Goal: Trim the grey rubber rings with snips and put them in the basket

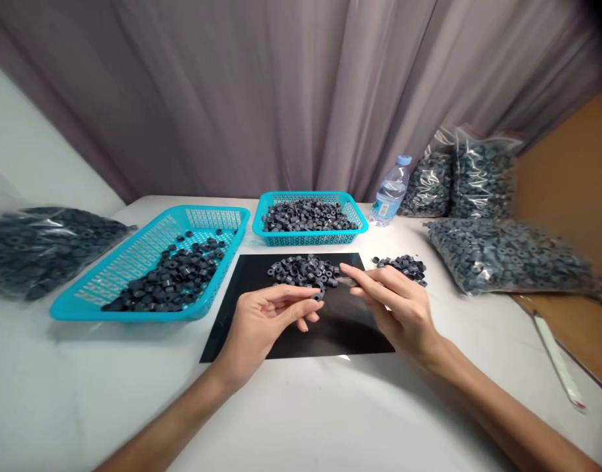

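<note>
Between thumb and index finger of my left hand (266,314) is a small dark grey ring (317,297) with a hole through it. My right hand (403,301) is closed around a thin, pale, pointed tool (346,282), mostly covered by the fingers; its exact kind is unclear. The tool's tip points left toward the held ring, and I cannot tell whether they touch. Just beyond both hands a pile of similar rings (301,267) lies on a black mat (325,334). A smaller ring heap (403,267) sits past my right hand, on the white table.
A blue basket (79,303) of rings stands left, another basket (308,240) behind the mat. Near a water bottle (392,193) are upright ring-filled bags (482,177) and a lying bag (511,255). Another bag (50,242) lies far left. A white pen-like object (559,360) rests right.
</note>
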The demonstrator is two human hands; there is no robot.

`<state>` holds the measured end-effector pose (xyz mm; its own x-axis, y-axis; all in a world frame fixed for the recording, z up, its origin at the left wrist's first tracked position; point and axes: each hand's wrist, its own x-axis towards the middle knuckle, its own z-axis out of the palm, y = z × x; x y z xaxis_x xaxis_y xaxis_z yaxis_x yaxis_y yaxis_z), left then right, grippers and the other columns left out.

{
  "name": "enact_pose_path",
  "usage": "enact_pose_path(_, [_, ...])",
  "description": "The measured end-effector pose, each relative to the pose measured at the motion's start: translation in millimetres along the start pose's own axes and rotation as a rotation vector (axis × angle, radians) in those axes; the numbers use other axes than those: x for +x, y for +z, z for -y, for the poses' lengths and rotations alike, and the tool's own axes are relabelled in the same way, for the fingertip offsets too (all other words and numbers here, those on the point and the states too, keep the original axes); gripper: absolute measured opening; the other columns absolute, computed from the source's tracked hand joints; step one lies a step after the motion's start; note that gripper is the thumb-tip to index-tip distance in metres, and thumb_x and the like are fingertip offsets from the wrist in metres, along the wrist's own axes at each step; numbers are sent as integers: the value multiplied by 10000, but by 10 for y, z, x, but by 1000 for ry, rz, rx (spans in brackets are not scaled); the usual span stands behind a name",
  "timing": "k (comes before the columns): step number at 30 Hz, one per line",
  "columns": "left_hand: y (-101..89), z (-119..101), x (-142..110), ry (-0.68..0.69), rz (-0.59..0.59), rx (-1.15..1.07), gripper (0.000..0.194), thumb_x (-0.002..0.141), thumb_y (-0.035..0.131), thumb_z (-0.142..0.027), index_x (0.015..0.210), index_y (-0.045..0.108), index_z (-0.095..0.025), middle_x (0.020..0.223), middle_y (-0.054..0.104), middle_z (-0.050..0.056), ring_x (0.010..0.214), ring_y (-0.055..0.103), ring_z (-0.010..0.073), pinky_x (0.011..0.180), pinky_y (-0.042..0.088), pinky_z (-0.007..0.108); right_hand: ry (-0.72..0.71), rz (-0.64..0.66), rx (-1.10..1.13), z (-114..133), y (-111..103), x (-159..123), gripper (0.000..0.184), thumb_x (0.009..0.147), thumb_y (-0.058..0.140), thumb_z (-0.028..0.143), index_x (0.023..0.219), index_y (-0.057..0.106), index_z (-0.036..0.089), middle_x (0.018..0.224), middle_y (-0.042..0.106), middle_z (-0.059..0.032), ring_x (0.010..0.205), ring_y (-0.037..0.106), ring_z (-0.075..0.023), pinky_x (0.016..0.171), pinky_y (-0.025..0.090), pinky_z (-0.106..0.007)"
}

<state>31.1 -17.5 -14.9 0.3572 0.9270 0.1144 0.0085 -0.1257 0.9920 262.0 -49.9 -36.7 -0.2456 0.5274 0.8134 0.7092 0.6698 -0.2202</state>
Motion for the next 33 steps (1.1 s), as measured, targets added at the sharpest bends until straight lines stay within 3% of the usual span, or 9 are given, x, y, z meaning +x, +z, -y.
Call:
enact_pose_path(2, [-7, -26, 13, 47, -88, -7, 160, 814, 818, -274, 943, 802, -180, 766, 791, 40, 598, 689, 125, 635, 590, 226, 29, -26, 1, -35, 23, -18, 517, 994, 565, 66, 1475, 542, 256, 909, 665, -48, 751, 583, -162, 693, 485, -295])
enact_pose_path(8, [-190, -148, 127, 280, -574, -203, 221, 889, 736, -271, 1066, 622, -205, 960, 808, 66, 717, 775, 176, 558, 589, 212, 47, -24, -22, -109, 112, -63, 495, 990, 577, 65, 1454, 565, 235, 892, 656, -47, 741, 585, -152, 679, 480, -280])
enact_pose_path(13, [-390, -251, 220, 300, -750, -380, 343, 879, 688, -116, 1158, 514, -213, 936, 802, 60, 911, 792, 203, 924, 599, 322, 22, -8, -24, -82, 129, -63, 455, 1014, 554, 107, 1456, 560, 212, 853, 643, -43, 711, 592, -147, 635, 471, -261])
enact_pose_path(15, [-420, -259, 223, 274, -723, -368, 425, 873, 694, -117, 1227, 485, -225, 975, 794, 56, 983, 778, 212, 1028, 550, 377, 37, -5, -23, -74, 117, -58, 459, 1019, 545, 116, 1467, 547, 215, 867, 645, -50, 727, 606, -153, 642, 478, -266])
enact_pose_path(18, [-407, -197, 204, 217, -584, -194, 387, 912, 683, -245, 1268, 531, -236, 1084, 774, 67, 1030, 745, 209, 999, 551, 377, 64, -4, -22, -86, 112, -63, 451, 1021, 551, 137, 1465, 545, 214, 913, 662, -67, 757, 623, -165, 672, 497, -281])
enact_pose_path(23, [-299, 67, 142, 204, -185, 505, 145, 918, 657, -290, 1040, 668, -214, 1066, 737, 64, 1020, 691, 246, 930, 545, 400, 112, 58, -47, -138, 154, -86, 371, 1043, 532, 210, 1409, 585, 197, 880, 653, -63, 742, 628, -171, 654, 503, -287])
enact_pose_path(27, [-243, 214, 76, 336, -95, 951, 190, 936, 612, -175, 1108, 663, -238, 1102, 680, 56, 1077, 620, 275, 981, 499, 458, 148, 131, -36, -149, 180, -90, 311, 1044, 531, 256, 1331, 628, 182, 865, 659, -64, 770, 649, -188, 665, 520, -295])
enact_pose_path(31, [-225, 259, 87, 414, -10, 1120, 316, 977, 577, -172, 1282, 632, -230, 1129, 638, 79, 1063, 606, 272, 975, 505, 453, 157, 175, -19, -133, 198, -95, 252, 1028, 573, 281, 1237, 663, 174, 850, 670, -50, 752, 661, -176, 655, 518, -283])
enact_pose_path(33, [-206, 269, 128, 463, 0, 1156, 286, 976, 586, -180, 1248, 663, -221, 1109, 646, 84, 1025, 618, 273, 961, 510, 458, 147, 183, -17, -122, 207, -96, 230, 1025, 579, 284, 1202, 669, 169, 847, 677, -47, 745, 668, -170, 658, 518, -282])
